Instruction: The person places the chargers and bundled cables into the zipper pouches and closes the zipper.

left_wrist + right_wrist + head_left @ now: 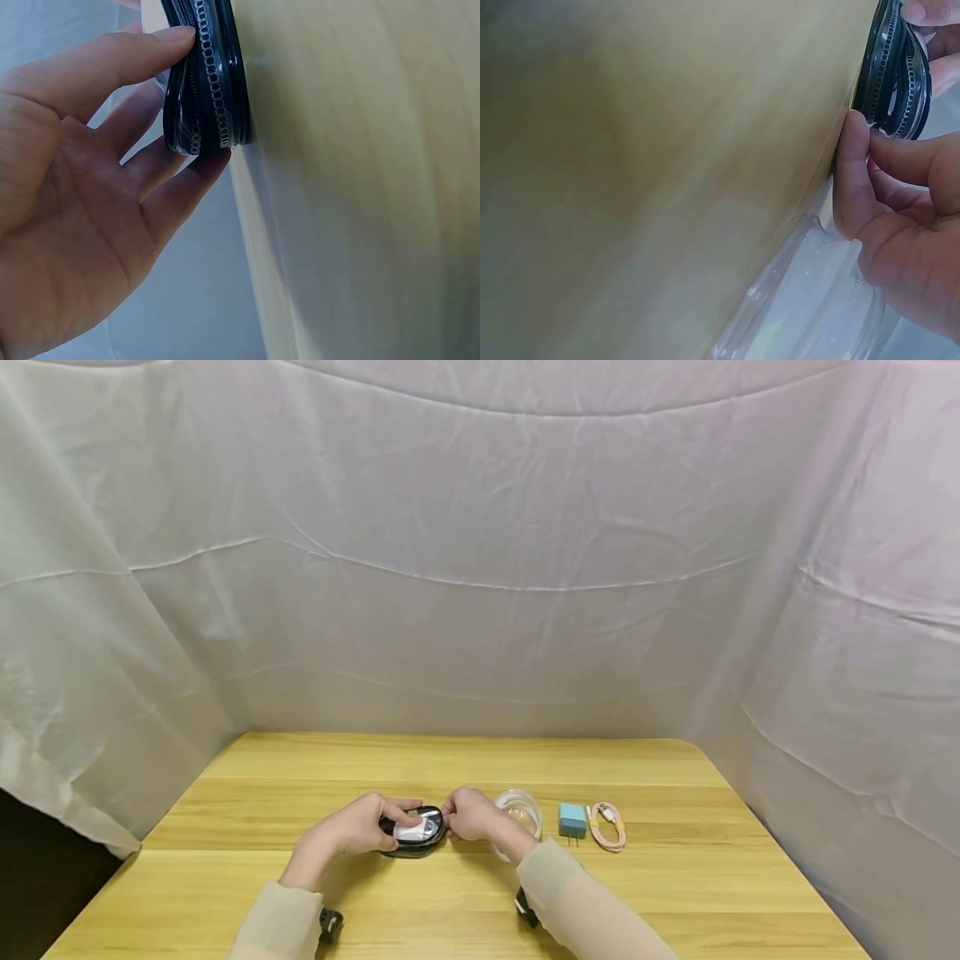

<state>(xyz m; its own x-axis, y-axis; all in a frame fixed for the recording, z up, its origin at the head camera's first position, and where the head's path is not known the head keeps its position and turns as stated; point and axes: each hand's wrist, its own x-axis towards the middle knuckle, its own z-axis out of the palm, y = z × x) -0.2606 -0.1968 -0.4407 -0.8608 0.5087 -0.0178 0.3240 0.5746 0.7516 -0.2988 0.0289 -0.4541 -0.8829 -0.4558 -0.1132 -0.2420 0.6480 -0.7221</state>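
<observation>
Both hands are working a small round black zip case, sitting on the wooden table low and just left of centre in the head view. Left hand is gripping the case's left side: thumb lying across the top edge, fingers curled under it, as the left wrist view is showing, with the zipper teeth running between them. Something white is showing on top of the case; can't tell what. Right hand is sitting at the case's right edge, fingers curled, thumb tip and fingertips pinching at the zip line; whether a zipper pull is between them, can't tell. A clear plastic container is lying just behind the right wrist, touching or nearly so. Further right in the frame, a small blue charger plug, then a coiled pink cable just beside it. White cloth is hanging around the table on three sides.
</observation>
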